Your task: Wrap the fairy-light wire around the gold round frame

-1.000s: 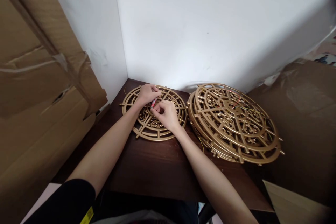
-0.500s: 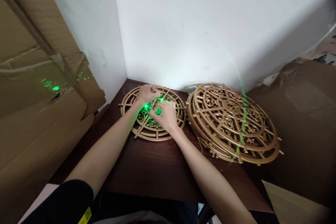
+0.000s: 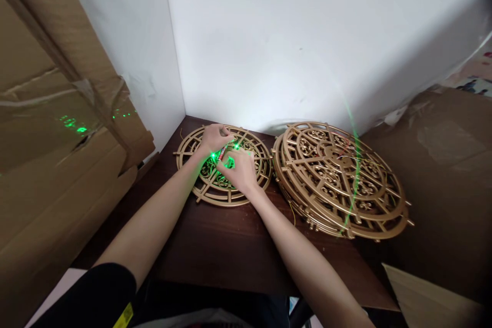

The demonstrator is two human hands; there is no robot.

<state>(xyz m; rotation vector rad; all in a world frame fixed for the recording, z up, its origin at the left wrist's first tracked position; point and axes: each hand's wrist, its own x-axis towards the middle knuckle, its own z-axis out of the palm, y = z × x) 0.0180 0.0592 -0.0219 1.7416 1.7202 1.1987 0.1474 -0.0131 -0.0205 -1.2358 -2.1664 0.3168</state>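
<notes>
Both hands work fingertip to fingertip, the left hand curled downward, the right hand pinched shut. Cardboard sheets lean along the left edge of the dark table, catching green specks. A stack of gold fretwork discs lies at the far right corner, thin wires crossing its top. One single disc lies flat at the far left corner under both hands, probably for steadiness. At its hub the right hand grips a small red cylinder; whether the left grips its other end or only presses the hub, I cannot tell. Green light glows between the fingers (its source is buried beneath them).
</notes>
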